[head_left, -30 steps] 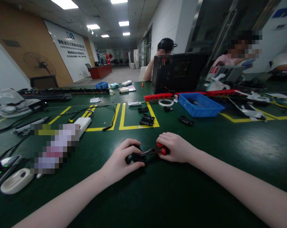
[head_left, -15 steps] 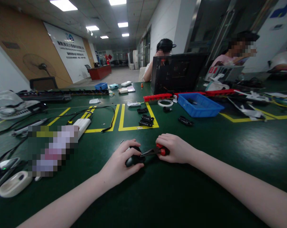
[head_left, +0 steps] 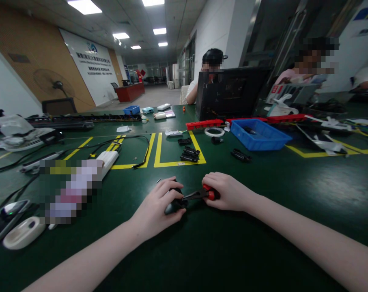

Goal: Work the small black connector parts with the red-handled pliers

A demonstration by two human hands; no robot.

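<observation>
On the green table (head_left: 263, 227) my left hand (head_left: 156, 209) is closed over a small black rounded part (head_left: 171, 207), pressing it down against the surface. My right hand (head_left: 228, 191) grips the red handle of a screwdriver (head_left: 202, 194). Its dark shaft points left, with the tip touching the black part near my left thumb. Both hands rest close together near the table's middle.
Several small black parts (head_left: 188, 155) lie inside yellow floor-tape boxes beyond my hands. A blue bin (head_left: 258, 136) and a white tape ring (head_left: 214, 131) sit at the right rear. White devices (head_left: 24, 232) and cables lie at the left. Other people sit behind a black case (head_left: 229, 93).
My hands stay together on the black part with the screwdriver. My left fingers have shifted slightly over the part; the view has nudged a little.
</observation>
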